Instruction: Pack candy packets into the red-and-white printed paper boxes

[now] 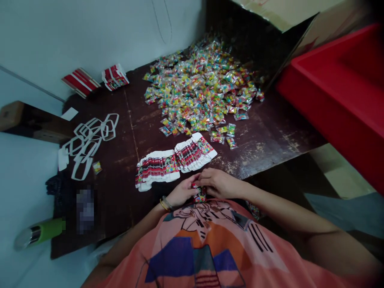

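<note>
Close to my body, at the table's front edge, my left hand (183, 193) grips a small red printed candy box (199, 194) from its left side. The fingers of my right hand (216, 182) are closed at the box's top end, partly covering it. Just beyond my hands lie two fanned rows of flat printed cartons, a left row (157, 168) and a right row (195, 153), red with white flaps. Behind them spreads a large heap of clear candy packets (198, 88) with colourful sweets inside.
A red plastic bin (336, 92) and an open cardboard box (300, 24) stand at the right. White bands (90, 136), a loose candy packet (97, 167) and a green bottle (45, 233) are at the left. Bundled cartons (115, 77) sit by the wall.
</note>
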